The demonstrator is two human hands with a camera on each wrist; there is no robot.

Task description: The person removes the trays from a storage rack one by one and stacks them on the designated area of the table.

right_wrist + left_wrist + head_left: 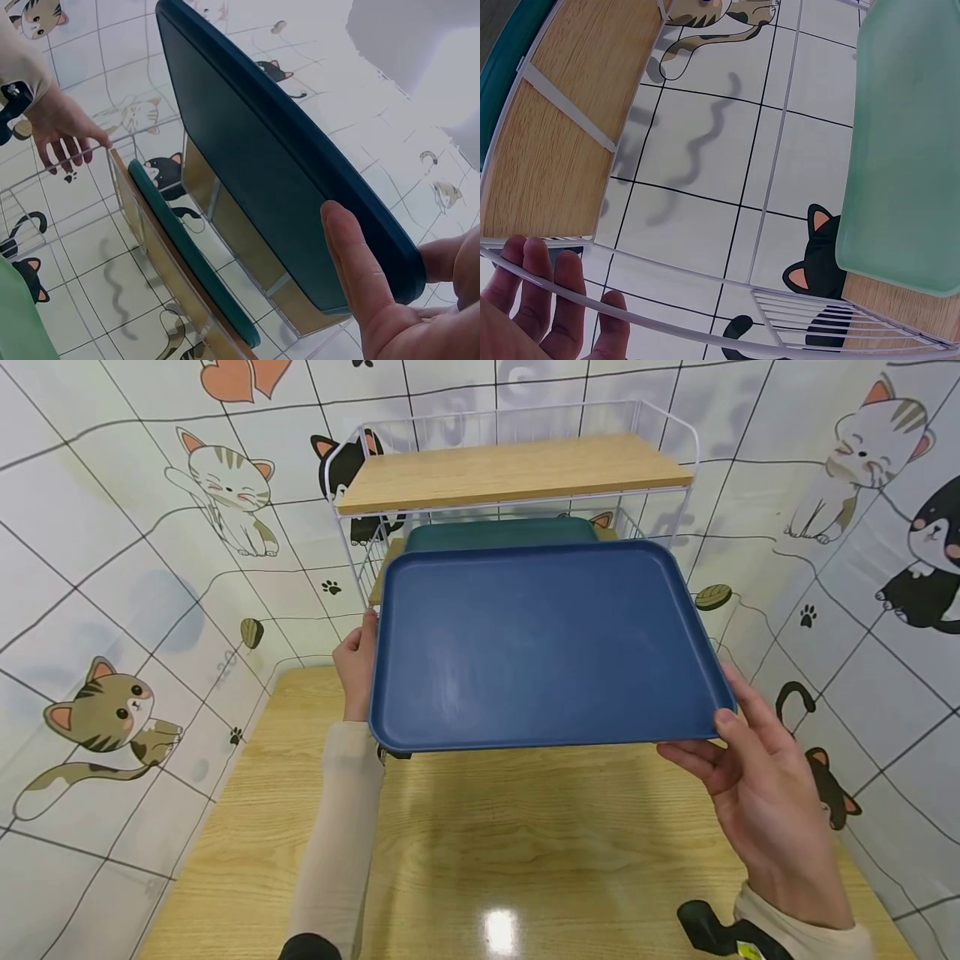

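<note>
Dark green tray (510,533) shelved, blue tray (547,643) prob isn't yet; right hand (765,785) pinches its corner, left hand (356,664) holds rack's (517,470) left edge.

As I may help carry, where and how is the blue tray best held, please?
I'd probably pinch the blue tray at its right rim, from the right, thumb above, fingers beneath: the lip is raised, and the right hand holds its near right corner that way.

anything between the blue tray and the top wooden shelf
Nothing visible at the front. The right hand holds the blue tray; the top wooden shelf behind it has raised wire rails along its sides and back.
</note>
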